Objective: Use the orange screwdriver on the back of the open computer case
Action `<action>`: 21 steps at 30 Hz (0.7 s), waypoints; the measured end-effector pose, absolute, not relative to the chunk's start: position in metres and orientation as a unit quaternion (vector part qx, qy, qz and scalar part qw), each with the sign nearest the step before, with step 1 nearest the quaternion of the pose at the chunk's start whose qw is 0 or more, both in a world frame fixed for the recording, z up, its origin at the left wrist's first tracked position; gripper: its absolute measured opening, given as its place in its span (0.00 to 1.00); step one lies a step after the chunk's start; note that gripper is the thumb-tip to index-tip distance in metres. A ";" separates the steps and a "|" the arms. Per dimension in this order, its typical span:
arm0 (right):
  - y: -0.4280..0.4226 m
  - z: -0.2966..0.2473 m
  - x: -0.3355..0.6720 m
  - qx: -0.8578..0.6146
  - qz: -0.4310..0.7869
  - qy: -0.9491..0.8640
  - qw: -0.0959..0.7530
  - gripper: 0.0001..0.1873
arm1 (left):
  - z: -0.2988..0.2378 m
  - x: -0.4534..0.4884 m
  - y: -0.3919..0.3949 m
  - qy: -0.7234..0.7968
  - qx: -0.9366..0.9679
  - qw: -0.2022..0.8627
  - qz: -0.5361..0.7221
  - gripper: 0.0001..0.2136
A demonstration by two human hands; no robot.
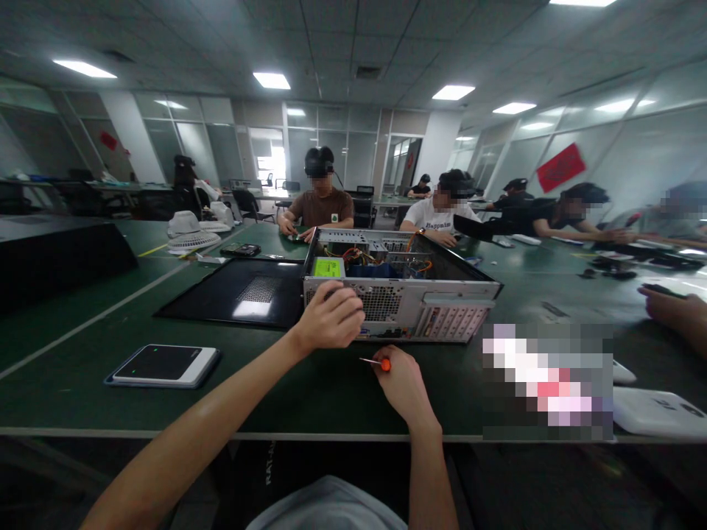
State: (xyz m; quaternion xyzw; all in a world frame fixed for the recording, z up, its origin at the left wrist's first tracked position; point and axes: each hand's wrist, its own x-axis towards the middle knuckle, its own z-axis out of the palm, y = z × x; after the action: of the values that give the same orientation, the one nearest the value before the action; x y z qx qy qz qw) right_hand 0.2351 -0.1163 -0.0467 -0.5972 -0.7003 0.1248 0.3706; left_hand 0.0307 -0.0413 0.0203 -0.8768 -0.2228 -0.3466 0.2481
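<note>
A desktop computer case [409, 298] lies on its side with its top open and its rear panel towards me. Inside are a power supply with a yellow-green label [328, 268], coloured cables and metal brackets. My left hand [331, 316] is at the left part of the rear panel, in front of the power supply. Its fingers are curled together, and whatever they pinch is hidden. Below the case's front edge, my right hand [402, 379] is closed round a screwdriver [385, 364] with an orange handle; the thin shaft points left.
A black side panel [237, 294] lies left of the case. A white-and-black flat device [166, 364] rests at the near left, a white object [657, 412] at the near right. White fans [191, 237] stand farther back. Other people sit across the green table [309, 397] and at the right.
</note>
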 end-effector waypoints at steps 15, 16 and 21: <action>-0.115 -0.044 0.224 -0.494 0.212 -0.602 0.591 0.22 | -0.049 0.063 -0.050 -0.183 -0.889 0.220 -0.358 0.08; -0.115 -0.044 0.224 -0.492 0.210 -0.595 0.600 0.23 | -0.050 0.063 -0.051 -0.185 -0.889 0.219 -0.356 0.07; -0.113 -0.048 0.224 -0.488 0.203 -0.574 0.626 0.23 | -0.049 0.062 -0.053 -0.200 -0.894 0.218 -0.336 0.07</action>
State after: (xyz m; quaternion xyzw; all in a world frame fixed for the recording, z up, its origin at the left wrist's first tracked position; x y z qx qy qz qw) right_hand 0.2242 -0.1127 -0.0481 -0.4877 -0.5743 0.2029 0.6255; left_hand 0.0616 -0.0530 -0.0489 -0.8944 -0.1996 -0.3361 0.2175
